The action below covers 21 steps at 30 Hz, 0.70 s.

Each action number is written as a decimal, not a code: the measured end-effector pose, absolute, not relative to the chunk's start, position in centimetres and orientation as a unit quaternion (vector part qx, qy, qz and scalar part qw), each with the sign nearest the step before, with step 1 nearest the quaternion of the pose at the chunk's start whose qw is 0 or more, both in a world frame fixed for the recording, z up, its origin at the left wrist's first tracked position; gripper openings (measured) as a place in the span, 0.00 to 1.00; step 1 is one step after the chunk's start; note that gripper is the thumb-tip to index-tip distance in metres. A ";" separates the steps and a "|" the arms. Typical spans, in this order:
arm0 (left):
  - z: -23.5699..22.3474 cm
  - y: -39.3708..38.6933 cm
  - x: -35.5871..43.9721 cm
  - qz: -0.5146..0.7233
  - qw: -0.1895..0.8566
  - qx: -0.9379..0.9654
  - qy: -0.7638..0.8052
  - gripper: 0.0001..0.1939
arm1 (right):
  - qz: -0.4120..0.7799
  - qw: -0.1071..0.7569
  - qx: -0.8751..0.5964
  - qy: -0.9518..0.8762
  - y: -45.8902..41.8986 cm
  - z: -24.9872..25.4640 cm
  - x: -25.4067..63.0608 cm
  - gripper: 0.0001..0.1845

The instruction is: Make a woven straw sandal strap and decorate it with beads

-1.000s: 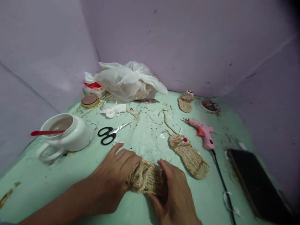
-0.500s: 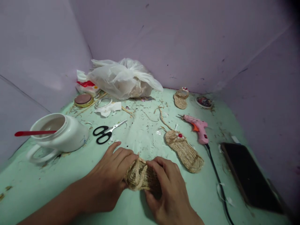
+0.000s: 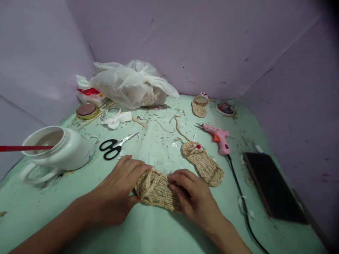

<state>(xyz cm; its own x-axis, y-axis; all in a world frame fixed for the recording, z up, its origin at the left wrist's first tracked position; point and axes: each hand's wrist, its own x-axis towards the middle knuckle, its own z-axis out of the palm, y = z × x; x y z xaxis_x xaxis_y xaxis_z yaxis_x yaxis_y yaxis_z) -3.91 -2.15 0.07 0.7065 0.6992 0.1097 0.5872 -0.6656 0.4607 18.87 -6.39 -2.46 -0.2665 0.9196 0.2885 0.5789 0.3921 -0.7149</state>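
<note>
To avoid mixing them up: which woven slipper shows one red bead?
The middle slipper, lying between the right hand and pink glue gun. The held slipper shows none; the small one at the back bears a bead cluster.

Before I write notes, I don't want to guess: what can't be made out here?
Head view: right end of the woven piece, hidden by the right hand.
Head view: contents of the plastic bag, blurred by cloudy plastic.
Head view: outer end of the red stick, past the left edge.
Head view: rest of the black cord, past the bottom edge.
</note>
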 end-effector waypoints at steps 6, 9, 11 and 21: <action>-0.4 -2.1 -4.0 0.117 0.207 0.912 0.334 0.31 | 0.269 0.343 -0.485 -0.758 -6.3 -2.9 18.4 0.10; -0.5 -2.1 -3.9 0.134 0.205 0.910 0.335 0.32 | 0.276 0.334 -0.481 -0.762 -6.4 -3.0 18.4 0.11; -0.4 -2.0 -4.0 0.134 0.203 0.912 0.330 0.32 | 0.277 0.330 -0.481 -0.764 -6.5 -2.9 18.4 0.11; -0.5 -1.3 -4.4 0.114 0.196 0.912 0.342 0.33 | 0.336 0.355 -0.572 -0.659 -6.0 -3.3 18.6 0.06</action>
